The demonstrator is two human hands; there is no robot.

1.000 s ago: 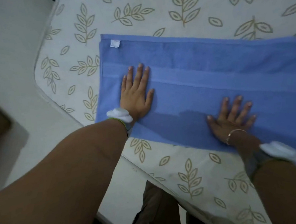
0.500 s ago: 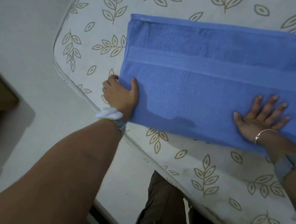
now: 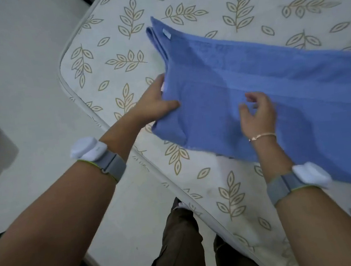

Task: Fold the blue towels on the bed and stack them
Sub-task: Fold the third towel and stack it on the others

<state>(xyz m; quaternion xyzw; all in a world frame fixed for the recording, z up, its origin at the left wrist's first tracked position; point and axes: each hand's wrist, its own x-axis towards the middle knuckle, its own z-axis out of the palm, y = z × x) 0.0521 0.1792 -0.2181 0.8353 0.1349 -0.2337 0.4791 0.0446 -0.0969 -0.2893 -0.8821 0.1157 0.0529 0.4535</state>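
Two hands work a soft, limp blue towel [image 3: 263, 93] on the bed [image 3: 179, 9]: left hand [image 3: 156, 104] gripping its short end, right hand [image 3: 257, 113] hovering loosely open.

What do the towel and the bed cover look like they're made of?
Towel: probably cotton terry, with a matte, nubby pile and a flat woven band; it drapes softly. Bed cover: smooth printed fabric, slightly quilted, with piped edge; fibre unclear.

Looks like a home bedroom to us: leaf-print mattress [image 3: 212, 14], pale tiled floor [image 3: 20, 88] on the left.
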